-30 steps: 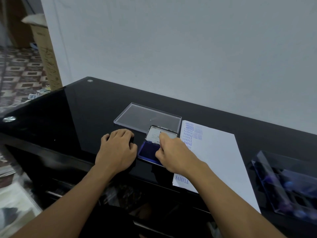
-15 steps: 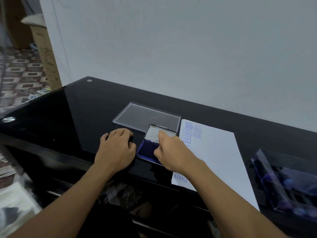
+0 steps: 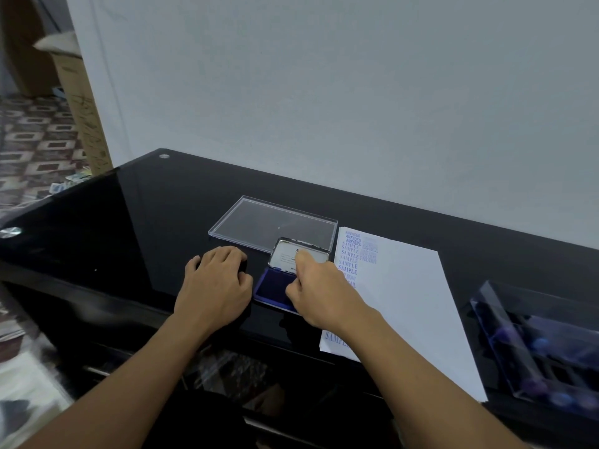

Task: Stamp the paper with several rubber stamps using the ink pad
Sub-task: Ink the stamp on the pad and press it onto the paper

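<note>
Left grip (image 3: 215, 283) palm-down on bench (image 3: 129, 222), right grip (image 3: 319, 293) curled over the open ink pad (image 3: 274, 283); whether either grasps anything is hidden. Paper (image 3: 405, 303) with blue imprints lies just right of the pad; clear lid (image 3: 272, 225) behind.

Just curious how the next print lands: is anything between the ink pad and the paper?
Nothing visible. The paper lies right beside the ink pad, on its right; the pad's open lid stands at the far edge, off that path. The right hand is over the pad.
</note>
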The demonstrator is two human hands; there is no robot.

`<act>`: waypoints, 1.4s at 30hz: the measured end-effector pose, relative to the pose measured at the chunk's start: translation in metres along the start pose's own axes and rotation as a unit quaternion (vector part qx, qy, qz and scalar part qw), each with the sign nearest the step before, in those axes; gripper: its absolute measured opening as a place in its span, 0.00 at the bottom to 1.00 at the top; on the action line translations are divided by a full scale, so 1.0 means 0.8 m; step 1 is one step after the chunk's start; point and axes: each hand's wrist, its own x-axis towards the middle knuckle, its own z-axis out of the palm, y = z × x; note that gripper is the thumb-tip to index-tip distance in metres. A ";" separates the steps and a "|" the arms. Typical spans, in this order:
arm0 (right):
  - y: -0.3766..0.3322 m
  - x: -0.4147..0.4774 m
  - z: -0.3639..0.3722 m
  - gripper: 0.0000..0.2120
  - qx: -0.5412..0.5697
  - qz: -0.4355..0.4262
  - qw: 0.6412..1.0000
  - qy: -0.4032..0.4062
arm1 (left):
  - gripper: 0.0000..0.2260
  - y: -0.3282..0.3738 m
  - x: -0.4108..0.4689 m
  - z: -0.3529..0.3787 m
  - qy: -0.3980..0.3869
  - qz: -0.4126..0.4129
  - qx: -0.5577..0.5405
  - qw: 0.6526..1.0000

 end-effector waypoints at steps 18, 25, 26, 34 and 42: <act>0.069 -0.003 -0.083 0.06 0.102 0.073 0.992 -0.006 | 0.11 0.039 0.039 -0.040 -0.090 -0.021 -0.010 0.996; 0.145 0.002 -0.135 0.05 0.084 0.143 0.985 -0.045 | 0.13 0.120 0.099 -0.040 -0.116 0.085 -0.075 0.987; 0.151 0.003 -0.140 0.05 0.080 0.144 0.985 -0.043 | 0.13 0.131 0.107 -0.039 -0.126 0.095 -0.074 0.985; 0.178 0.028 -0.144 0.06 0.074 0.141 0.987 0.019 | 0.14 0.180 0.152 -0.004 -0.234 0.142 -0.057 0.960; 0.173 0.057 -0.127 0.07 0.022 0.122 0.992 -0.010 | 0.30 0.185 0.174 0.025 -0.329 0.152 -0.011 0.932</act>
